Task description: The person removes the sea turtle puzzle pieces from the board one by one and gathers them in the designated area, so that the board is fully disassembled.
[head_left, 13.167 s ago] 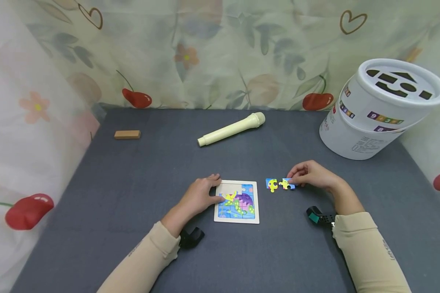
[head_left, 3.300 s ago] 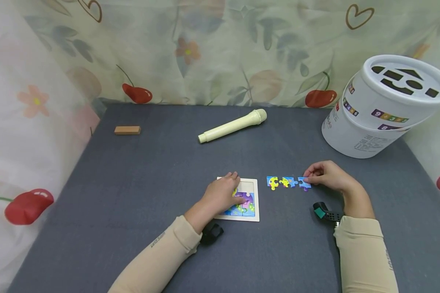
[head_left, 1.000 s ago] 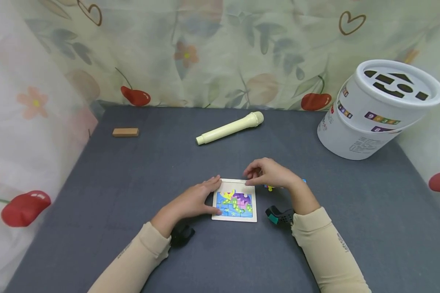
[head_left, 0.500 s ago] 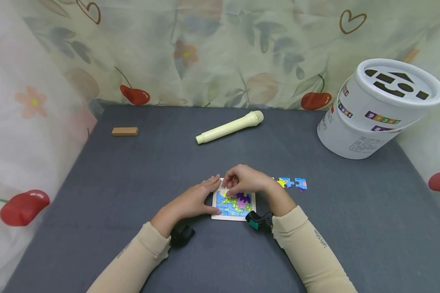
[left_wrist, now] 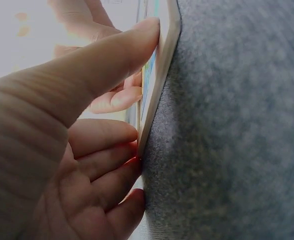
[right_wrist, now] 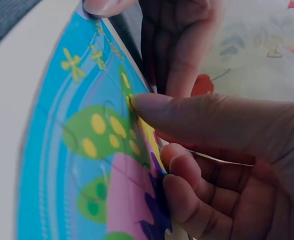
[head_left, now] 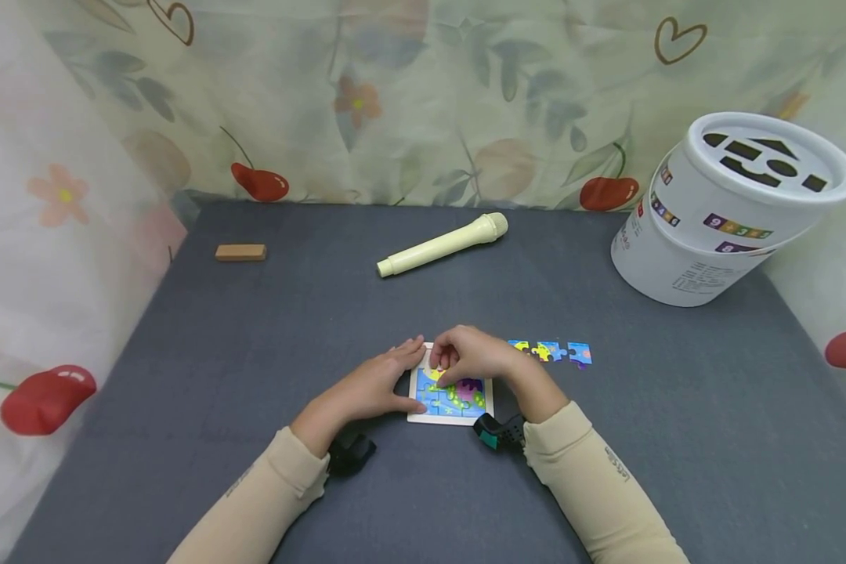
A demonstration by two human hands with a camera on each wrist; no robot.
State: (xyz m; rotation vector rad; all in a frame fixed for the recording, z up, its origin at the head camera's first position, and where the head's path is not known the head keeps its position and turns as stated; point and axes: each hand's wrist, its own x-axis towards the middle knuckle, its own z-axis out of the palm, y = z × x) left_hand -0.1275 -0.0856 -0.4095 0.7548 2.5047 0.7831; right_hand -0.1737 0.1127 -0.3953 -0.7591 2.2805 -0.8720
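Observation:
A small square jigsaw puzzle with a pale wooden frame (head_left: 440,419) lies on the dark table. My left hand (head_left: 370,384) rests at its left side, thumb low on the rim and fingers fairly straight near the top left corner. Over the upper part of the puzzle is my right hand (head_left: 478,352), its thumb and curled fingertips at a puzzle piece (right_wrist: 149,135) with yellow and purple print. The hand covers much of the frame's empty top row. Right of the frame lie three loose pieces in a row, the rightmost blue piece (head_left: 579,352) fully visible.
A cream toy microphone (head_left: 442,246) lies farther back. A small wooden block (head_left: 240,252) is at the back left. At the back right stands a large white bucket (head_left: 705,227) with shaped holes in its lid. Patterned curtains (head_left: 409,102) border the table.
Earlier, my right hand set pieces in a row right of the frame. It has since moved left onto the puzzle, where it shifts slightly. My left hand has returned to the frame's left side.

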